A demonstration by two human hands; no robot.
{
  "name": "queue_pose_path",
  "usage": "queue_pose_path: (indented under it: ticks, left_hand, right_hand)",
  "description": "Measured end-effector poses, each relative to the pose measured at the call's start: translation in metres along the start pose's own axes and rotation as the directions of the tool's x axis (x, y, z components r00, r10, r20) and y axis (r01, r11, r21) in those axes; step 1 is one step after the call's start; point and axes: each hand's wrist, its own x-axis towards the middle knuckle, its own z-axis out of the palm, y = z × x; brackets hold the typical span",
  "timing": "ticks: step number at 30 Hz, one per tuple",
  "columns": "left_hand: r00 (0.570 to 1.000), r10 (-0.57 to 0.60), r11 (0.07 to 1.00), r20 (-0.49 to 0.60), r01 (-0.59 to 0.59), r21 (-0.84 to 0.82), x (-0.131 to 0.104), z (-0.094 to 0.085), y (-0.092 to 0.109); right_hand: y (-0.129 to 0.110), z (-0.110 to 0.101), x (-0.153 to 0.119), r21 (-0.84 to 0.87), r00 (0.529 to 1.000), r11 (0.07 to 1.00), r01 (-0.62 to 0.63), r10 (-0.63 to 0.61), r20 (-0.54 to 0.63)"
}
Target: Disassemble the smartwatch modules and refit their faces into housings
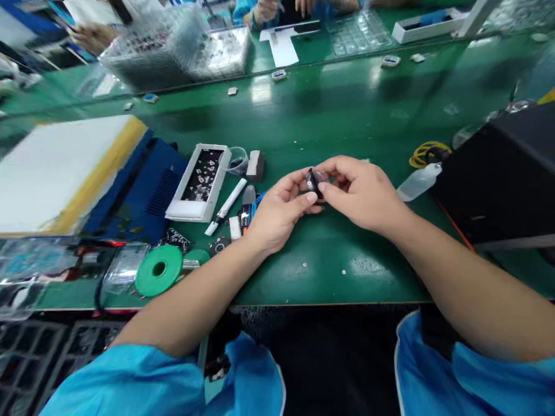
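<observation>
Just above the green bench (364,242), a small rounded black part (312,181) with a tiny pale dot on it is pinched between both hands. My left hand (286,205) grips it from the left with thumb and fingers. From the right, my right hand (362,190) closes thumb and fingers on the same part, where a bit of clear material shows. The fingers hide much of the part, so its exact kind cannot be made out. Two tiny pale pieces (304,264) lie on the bench below the hands.
Left of my hands are a white tray (211,203) of tiny parts, a clear cup (237,160), a marker (226,205) and a green spool (159,270). A black box (498,173) and a squeeze bottle (420,180) stand at right. Co-workers' hands (265,10) show across the bench.
</observation>
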Motion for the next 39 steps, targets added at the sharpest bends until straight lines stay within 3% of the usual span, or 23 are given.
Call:
queue_pose_path:
  ticks: [30,39]
  left_hand:
    - [1.0,0.01,0.993,0.009,-0.011,0.116,-0.002,-0.004,0.004]
    - [0.999,-0.021,1.0,0.043,0.022,-0.011,-0.003,0.001,0.007]
  right_hand:
    - [0.003,0.004,0.002,0.033,0.999,0.999,-0.04,0.04,-0.003]
    - [-0.002,-0.009,0.007,0.29,0.966,0.93,-0.227,0.176,0.191]
